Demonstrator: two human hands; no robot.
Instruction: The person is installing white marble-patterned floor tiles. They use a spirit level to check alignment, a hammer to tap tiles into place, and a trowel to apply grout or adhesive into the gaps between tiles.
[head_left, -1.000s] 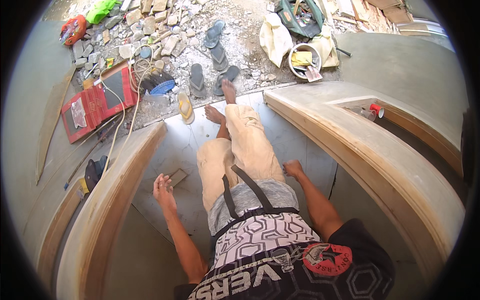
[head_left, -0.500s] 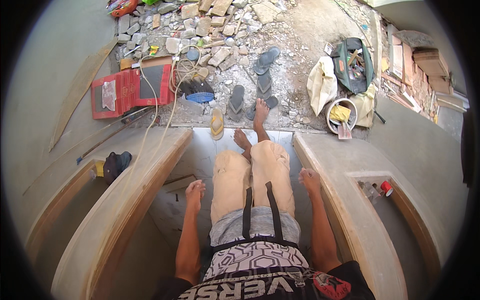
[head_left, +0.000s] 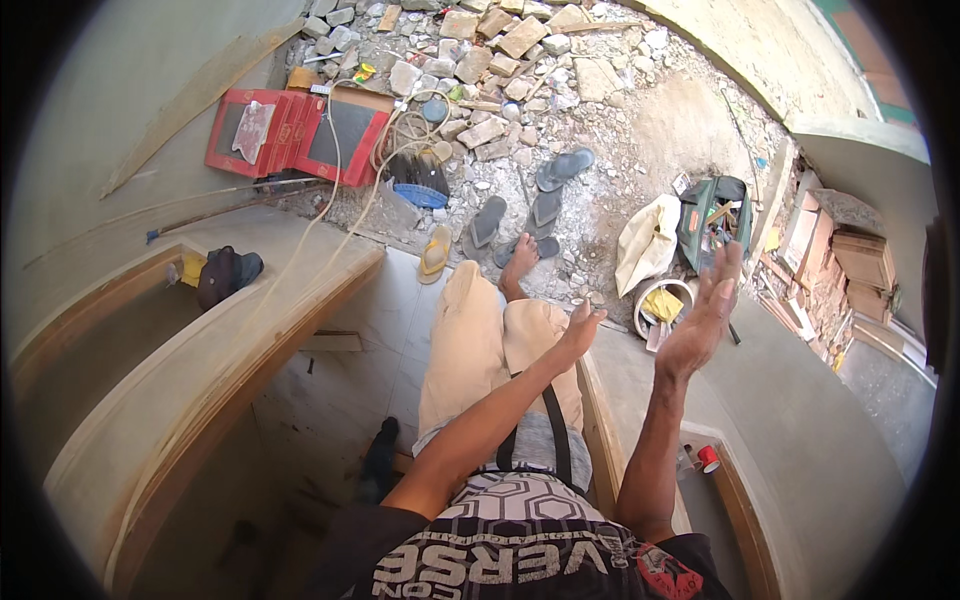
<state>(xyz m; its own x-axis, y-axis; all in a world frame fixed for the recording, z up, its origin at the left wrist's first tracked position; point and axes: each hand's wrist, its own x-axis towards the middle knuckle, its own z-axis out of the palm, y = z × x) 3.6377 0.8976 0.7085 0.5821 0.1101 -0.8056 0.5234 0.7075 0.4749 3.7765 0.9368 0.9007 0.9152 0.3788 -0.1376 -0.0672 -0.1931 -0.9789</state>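
Rubble-strewn ground (head_left: pixel 690 130) past a tiled floor (head_left: pixel 385 315). At the near edge of that ground, white bucket (head_left: pixel 638 312) with a yellow item (head_left: pixel 662 304) inside. Close before the bucket as seen from above, overlapping its right side, right hand (head_left: pixel 703 318): raised, flat and wide, fingers straight, empty. Lower left of the bucket, above beige trousers (head_left: pixel 455 350), left hand (head_left: pixel 575 336): loosely curled, thumb apart, nothing visibly held. Just beyond the bucket, cream sack (head_left: pixel 648 240); to its upper right, green bag (head_left: pixel 690 225), open and crammed. Left of the bucket, grey flip-flops (head_left: pixel 485 222); farther left, blue-and-black brush (head_left: pixel 420 195) and red case (head_left: pixel 280 135). Below the bucket, red cup (head_left: pixel 708 459) in a wall recess.
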